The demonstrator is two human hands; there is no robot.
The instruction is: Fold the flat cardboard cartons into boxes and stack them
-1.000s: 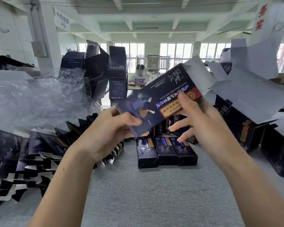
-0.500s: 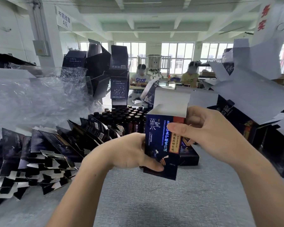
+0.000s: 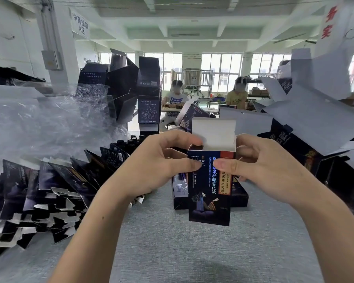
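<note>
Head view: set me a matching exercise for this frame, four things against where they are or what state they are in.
Things
1. held carton
2. flat cartons
3. finished boxes
4. bottles

Places or states
A. lying on the table just behind the held carton
B. fanned in a leaning row at the table's left
C. upright, pinched by the left hand and right hand, white top flap raised
D. clustered farther back, dark caps showing

Pairs: 1-C, 2-B, 3-A, 4-D
</note>
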